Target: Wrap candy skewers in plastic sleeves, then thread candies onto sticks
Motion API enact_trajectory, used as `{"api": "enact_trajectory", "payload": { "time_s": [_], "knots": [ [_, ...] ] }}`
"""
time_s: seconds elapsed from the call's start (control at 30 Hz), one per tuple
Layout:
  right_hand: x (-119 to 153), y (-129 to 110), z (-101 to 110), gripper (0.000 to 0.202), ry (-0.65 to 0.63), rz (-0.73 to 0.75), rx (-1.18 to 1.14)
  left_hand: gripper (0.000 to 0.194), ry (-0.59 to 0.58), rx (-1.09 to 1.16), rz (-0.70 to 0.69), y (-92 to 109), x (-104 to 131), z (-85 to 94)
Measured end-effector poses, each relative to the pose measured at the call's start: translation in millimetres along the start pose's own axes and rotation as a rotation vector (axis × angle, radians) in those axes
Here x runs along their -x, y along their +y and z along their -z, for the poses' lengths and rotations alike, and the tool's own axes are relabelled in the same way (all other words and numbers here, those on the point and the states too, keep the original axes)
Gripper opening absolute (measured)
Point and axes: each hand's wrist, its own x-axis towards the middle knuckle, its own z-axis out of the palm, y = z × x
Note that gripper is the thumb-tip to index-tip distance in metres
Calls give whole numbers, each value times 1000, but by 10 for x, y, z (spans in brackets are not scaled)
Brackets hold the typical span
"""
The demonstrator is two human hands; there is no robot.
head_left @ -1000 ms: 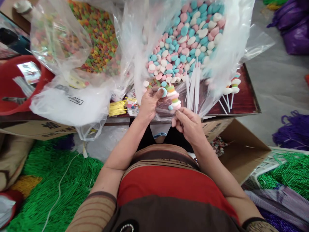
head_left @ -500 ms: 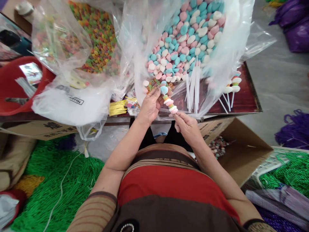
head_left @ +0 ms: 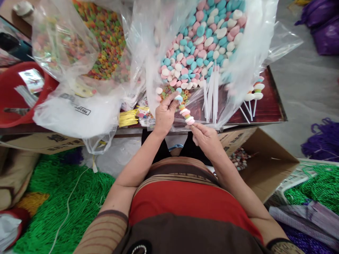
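Observation:
Over the table's front edge I hold a candy skewer (head_left: 186,114), stacked with pink, white, green and orange pieces. My right hand (head_left: 208,138) pinches its lower end. At the upper end, the fingers of my left hand (head_left: 164,114) are closed on a blue-and-white candy (head_left: 179,98). Just beyond lie small candy rings (head_left: 169,92) and a large clear bag of pink, white and blue candies (head_left: 194,58). White sticks (head_left: 211,97) lean against that bag, to the right of my hands.
Finished candy skewers (head_left: 256,91) lie at the table's right end. On the left are a bag of colourful candy rings (head_left: 109,46), yellow twist ties (head_left: 128,118), a white plastic bag (head_left: 71,113) and a red basin (head_left: 49,102). An open cardboard box (head_left: 275,165) stands below right.
My left hand has turned so its back shows more, with its fingers over the blue candy at the skewer's upper end. The right hand stays nearly still.

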Motion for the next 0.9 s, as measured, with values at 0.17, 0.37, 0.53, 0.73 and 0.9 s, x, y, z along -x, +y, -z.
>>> {"api": "enact_trajectory", "payload": {
  "time_s": [0.17, 0.37, 0.53, 0.73, 0.9],
  "knots": [
    [31, -54, 34, 40, -16, -46, -94, 20, 10, -136, -82, 102, 79, 21],
    [10, -27, -32, 41, -5, -57, -133, 14, 18, -58, 29, 227, 159, -67],
    [-30, 31, -161, 38, 34, 71, -17, 21, 17, -98, 14, 188, 169, -33],
    [-152, 130, -252, 28, 141, 166, 244, 40, 45, -21, -19, 121, 159, -65],
    [-202, 173, -189, 39, 31, 68, -86, 37, -44, 21, -49, 174, 141, -171]
  ]
}}
